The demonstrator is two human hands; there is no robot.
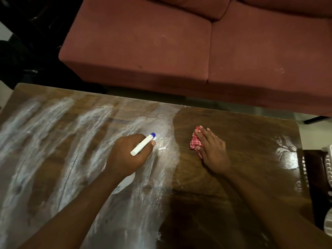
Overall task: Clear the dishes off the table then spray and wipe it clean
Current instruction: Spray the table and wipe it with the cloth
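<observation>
Wood table (233, 141), L half streaked white; red sofa (143, 42) behind

The spray bottle (142, 145) is white with a blue tip. The cloth (195, 141) is red with white checks. The table (233, 137) is dark brown wood grain, streaked white. The sofa (143, 42) is dusty red.
</observation>
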